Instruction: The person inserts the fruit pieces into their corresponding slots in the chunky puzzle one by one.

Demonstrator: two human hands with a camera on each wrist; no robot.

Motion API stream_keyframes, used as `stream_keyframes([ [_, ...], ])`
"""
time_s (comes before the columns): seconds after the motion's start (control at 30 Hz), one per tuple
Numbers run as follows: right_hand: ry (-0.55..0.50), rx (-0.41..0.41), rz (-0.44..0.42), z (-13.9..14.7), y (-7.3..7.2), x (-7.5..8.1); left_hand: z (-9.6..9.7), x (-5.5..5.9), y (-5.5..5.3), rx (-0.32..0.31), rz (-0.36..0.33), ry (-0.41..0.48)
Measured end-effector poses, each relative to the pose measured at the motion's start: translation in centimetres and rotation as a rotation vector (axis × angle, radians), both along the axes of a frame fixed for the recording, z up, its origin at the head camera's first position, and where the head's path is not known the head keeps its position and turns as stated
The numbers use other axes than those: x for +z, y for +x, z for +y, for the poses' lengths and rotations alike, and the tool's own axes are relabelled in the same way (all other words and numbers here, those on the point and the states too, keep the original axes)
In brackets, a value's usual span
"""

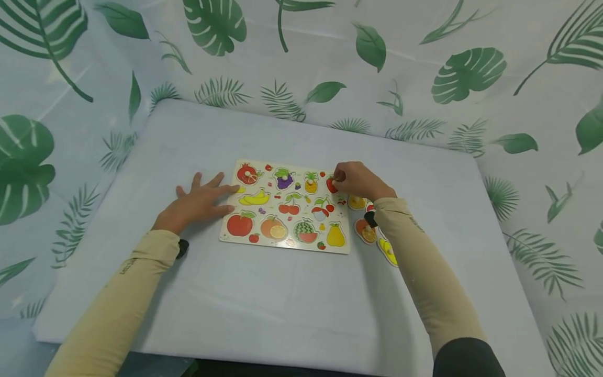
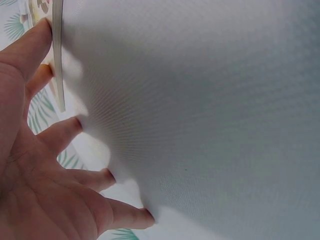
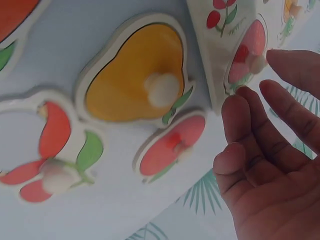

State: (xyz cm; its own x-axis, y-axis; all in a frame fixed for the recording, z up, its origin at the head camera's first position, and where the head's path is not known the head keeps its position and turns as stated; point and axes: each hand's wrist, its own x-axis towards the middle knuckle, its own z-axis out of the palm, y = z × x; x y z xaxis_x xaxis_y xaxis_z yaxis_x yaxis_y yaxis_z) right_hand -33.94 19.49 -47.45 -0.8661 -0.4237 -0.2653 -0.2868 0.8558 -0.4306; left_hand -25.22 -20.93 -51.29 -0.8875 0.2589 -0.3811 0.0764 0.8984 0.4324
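In the head view a fruit puzzle board lies on the white table. My left hand is spread at its left edge; in the left wrist view the thumb touches the board's side and other fingertips rest on the cloth. My right hand is over the strawberry piece at the board's upper right. The thumb tip is at its wooden knob, with a small gap to the index fingertip; the remaining fingers are bent. Grapes and a pineapple also show on the board.
Right of the board lie several loose pieces with knobs: a yellow-orange pear-shaped one, a pink-red one, an orange and bananas. My right forearm partly covers them. A leaf-patterned curtain hangs behind the table.
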Motion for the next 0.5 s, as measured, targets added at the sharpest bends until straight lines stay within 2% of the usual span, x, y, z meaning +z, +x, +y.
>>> stream_keyframes([
  [0.23, 0.010, 0.007, 0.037, 1.8, 1.1, 0.8, 0.1, -0.2, 0.0, 0.001, -0.014, -0.005],
  [0.4, -0.009, 0.019, 0.068, 3.4, 2.4, 1.5, 0.0, 0.0, 0.1, -0.009, -0.009, -0.001],
  [0.5, -0.006, 0.003, 0.053, 4.3, 3.3, 1.8, -0.1, 0.1, 0.1, -0.018, 0.002, 0.004],
])
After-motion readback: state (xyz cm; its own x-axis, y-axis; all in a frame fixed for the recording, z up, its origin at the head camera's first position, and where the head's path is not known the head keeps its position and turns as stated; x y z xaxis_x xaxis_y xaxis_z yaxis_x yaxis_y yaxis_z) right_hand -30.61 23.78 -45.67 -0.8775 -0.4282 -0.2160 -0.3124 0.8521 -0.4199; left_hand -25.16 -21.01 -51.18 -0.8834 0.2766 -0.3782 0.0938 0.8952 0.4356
